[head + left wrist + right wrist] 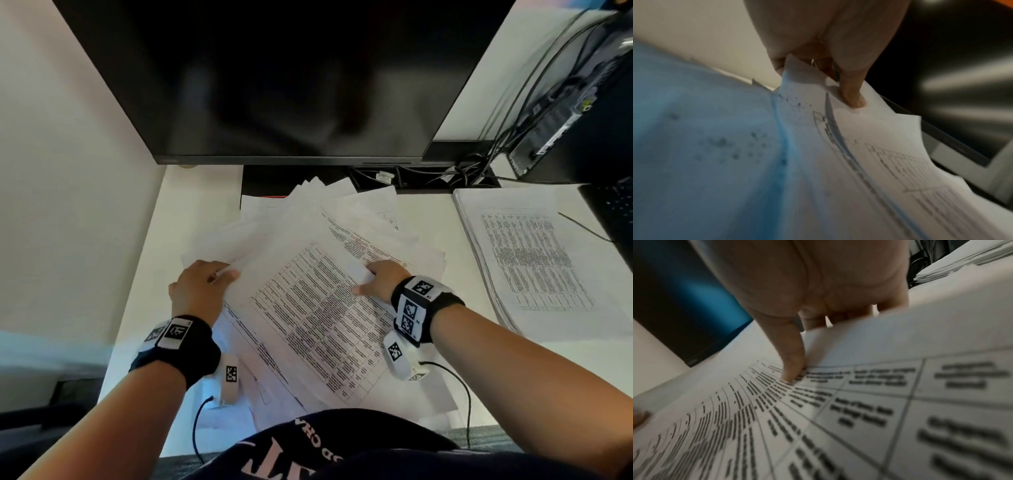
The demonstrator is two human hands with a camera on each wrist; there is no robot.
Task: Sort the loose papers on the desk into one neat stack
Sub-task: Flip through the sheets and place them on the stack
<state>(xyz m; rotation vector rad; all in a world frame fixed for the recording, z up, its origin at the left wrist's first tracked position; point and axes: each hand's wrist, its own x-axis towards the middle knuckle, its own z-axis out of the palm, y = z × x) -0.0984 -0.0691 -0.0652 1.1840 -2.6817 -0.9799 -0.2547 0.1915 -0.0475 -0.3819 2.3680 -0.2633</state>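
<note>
Mid-gather, the left hand (200, 287) and right hand (380, 279) each pinch an edge of the fanned loose papers (308, 274) on the desk (178, 212) before the monitor (274, 85), which next need squaring.

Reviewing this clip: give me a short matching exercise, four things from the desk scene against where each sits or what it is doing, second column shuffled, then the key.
1. left hand
2. right hand
3. neat stack
4. monitor

A. flat on the desk at the right
B. dark, behind the papers
C. pinches sheets at the loose pile's left edge
D. thumb on the printed table, fingers under a sheet

Pairs: 1-C, 2-D, 3-A, 4-B
</note>
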